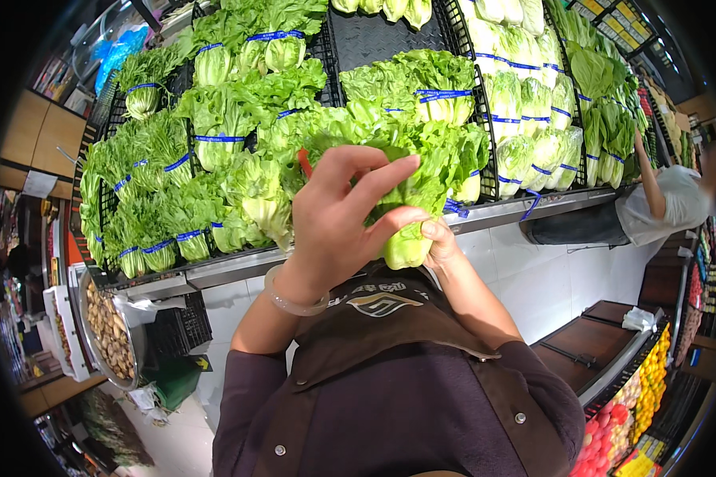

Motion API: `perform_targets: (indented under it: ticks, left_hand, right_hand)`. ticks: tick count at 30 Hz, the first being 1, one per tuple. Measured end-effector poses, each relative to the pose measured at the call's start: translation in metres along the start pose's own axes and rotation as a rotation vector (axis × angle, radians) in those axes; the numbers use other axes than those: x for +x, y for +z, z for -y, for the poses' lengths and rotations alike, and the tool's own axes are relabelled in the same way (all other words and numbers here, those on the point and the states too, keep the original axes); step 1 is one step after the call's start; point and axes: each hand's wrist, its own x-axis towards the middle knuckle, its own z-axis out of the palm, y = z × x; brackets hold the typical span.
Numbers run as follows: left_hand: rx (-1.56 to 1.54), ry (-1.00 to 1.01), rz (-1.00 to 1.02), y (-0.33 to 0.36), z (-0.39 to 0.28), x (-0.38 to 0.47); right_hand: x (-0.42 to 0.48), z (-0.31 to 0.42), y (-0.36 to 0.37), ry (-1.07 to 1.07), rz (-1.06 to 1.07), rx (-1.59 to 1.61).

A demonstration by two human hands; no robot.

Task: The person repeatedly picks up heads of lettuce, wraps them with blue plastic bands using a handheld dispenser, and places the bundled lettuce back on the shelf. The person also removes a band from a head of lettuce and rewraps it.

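A head of green leaf lettuce (409,247) is upright in front of my chest, its pale base gripped from the side by my right hand (441,243). My left hand (349,206), with a pale bangle at the wrist, hovers across the leaves. Its thumb and a finger are spread apart over the lettuce; the other fingers curl, and what lies behind them is hidden. A blurred dark green leaf (349,142) and a red strip (305,163) show just beyond that hand. Loose blue tape (455,207) hangs at the shelf edge beside the lettuce.
Banded lettuces (221,140) and napa cabbages (537,113) fill black shelf compartments, bordered by a metal front edge (215,271). Another person (662,200) stands at the shelf on the right. A metal bowl (137,340) is at left; a fruit display (650,375) stands behind right.
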Motion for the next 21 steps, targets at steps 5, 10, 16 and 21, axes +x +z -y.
perform_targets:
  ticks: [5,10,16,21]
  left_hand:
    - [0.047,0.085,-0.101,-0.011,0.024,-0.004]
    - [-0.053,-0.003,-0.212,-0.023,0.042,-0.009]
    - [0.034,0.169,-0.148,-0.043,0.052,0.004]
    - [0.191,0.405,-0.174,-0.080,0.066,0.041]
  right_hand:
    - [0.004,-0.003,0.020,-0.063,-0.089,-0.143]
    - [0.018,0.002,0.021,-0.074,-0.117,-0.139]
    - [0.035,0.010,0.025,0.004,-0.075,-0.267]
    - [0.037,0.006,0.008,0.110,0.031,-0.304]
